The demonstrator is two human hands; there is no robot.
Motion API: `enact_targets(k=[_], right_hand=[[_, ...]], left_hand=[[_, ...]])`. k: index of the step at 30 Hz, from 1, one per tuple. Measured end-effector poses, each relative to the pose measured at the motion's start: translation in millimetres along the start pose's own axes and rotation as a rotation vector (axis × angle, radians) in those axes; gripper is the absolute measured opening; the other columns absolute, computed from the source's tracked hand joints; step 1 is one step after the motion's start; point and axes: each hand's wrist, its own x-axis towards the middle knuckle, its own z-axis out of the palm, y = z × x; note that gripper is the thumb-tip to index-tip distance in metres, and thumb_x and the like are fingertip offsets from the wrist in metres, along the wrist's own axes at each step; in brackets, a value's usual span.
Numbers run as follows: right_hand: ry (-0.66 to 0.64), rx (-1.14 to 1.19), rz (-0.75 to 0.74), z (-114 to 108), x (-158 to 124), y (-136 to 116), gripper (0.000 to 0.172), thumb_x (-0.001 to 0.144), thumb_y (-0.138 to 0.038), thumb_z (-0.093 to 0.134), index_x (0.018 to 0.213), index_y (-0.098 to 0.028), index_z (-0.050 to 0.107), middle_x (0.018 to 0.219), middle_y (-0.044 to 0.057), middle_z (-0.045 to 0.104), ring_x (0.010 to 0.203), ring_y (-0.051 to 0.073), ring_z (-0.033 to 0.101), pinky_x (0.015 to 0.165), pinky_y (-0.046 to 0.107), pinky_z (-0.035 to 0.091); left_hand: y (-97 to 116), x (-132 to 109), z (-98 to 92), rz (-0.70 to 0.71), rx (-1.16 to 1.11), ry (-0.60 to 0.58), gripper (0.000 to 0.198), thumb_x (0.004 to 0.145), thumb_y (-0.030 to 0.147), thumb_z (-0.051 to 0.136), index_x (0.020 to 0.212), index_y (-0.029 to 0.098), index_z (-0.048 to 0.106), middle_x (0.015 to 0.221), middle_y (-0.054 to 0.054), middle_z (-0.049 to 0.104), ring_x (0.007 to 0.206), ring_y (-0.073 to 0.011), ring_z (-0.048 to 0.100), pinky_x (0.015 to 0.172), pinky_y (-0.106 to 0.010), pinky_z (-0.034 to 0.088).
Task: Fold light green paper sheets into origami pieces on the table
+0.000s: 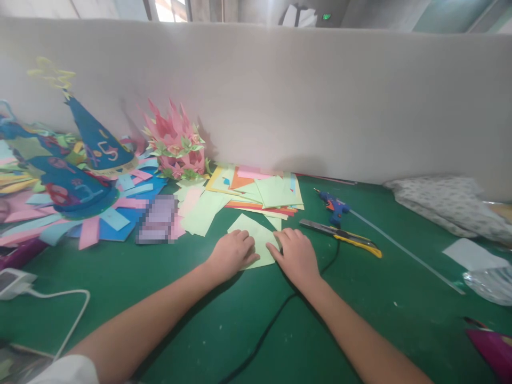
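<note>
A pale green sheet of paper [262, 242] lies on the green tabletop between my hands. My left hand [233, 253] rests on its left part, fingers curled down onto it and the thumb pointing right. At the right edge of the paper is my right hand [298, 257], its fingers bent and its thumb on the sheet; part of that edge is hidden under the hand. A yellow utility knife [348, 237] with its blade out lies just right of my right hand. Behind the knife is a blue hot glue gun [334, 205] with a long glue stick [404, 248] in its back.
Stacked coloured paper [276, 192] lies against the grey partition [320, 101]. Blue cone hats [100, 138], a pink paper crown [176, 141] and a blurred-out phone-like object [158, 218] are at left. A black cable [264, 333] runs under my right arm. Patterned cloth [440, 200] lies at right.
</note>
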Motion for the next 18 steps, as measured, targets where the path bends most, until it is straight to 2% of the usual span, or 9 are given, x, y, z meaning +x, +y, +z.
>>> enact_targets(k=[4, 8, 13, 18], right_hand=[[-0.009, 0.024, -0.049, -1, 0, -2, 0.020, 0.088, -0.033, 0.054, 0.094, -0.017, 0.065, 0.082, 0.006, 0.059, 0.078, 0.021, 0.049, 0.066, 0.032, 0.034], [0.021, 0.054, -0.075, -1, 0, 0, 0.021, 0.089, -0.033, 0.053, 0.096, -0.018, 0.065, 0.082, 0.006, 0.059, 0.078, 0.021, 0.048, 0.066, 0.032, 0.034], [0.019, -0.086, -0.034, -2, -2, 2, 0.031, 0.087, -0.039, 0.054, 0.102, -0.013, 0.065, 0.079, 0.009, 0.058, 0.075, 0.023, 0.047, 0.062, 0.034, 0.034], [-0.006, -0.110, -0.034, 0, -3, 2, 0.031, 0.087, -0.036, 0.056, 0.104, -0.011, 0.064, 0.078, 0.009, 0.058, 0.077, 0.024, 0.049, 0.063, 0.034, 0.035]], left_hand=[[-7, 1, 5.0, 0.097, -0.089, 0.083, 0.024, 0.086, 0.040, 0.054, 0.087, 0.016, 0.055, 0.094, -0.006, 0.053, 0.089, -0.0200, 0.049, 0.082, -0.033, 0.042], [-8, -1, 8.7, 0.089, -0.130, 0.101, 0.023, 0.088, 0.040, 0.050, 0.088, 0.017, 0.053, 0.094, -0.006, 0.050, 0.087, -0.0199, 0.047, 0.083, -0.035, 0.040], [-5, -3, 11.2, 0.049, -0.090, 0.114, 0.025, 0.090, 0.041, 0.046, 0.089, 0.017, 0.054, 0.096, -0.007, 0.051, 0.092, -0.0219, 0.047, 0.084, -0.037, 0.040], [-6, -5, 15.6, 0.093, -0.041, 0.169, 0.023, 0.091, 0.037, 0.043, 0.098, 0.017, 0.053, 0.117, -0.010, 0.049, 0.115, -0.0257, 0.042, 0.097, -0.041, 0.034]])
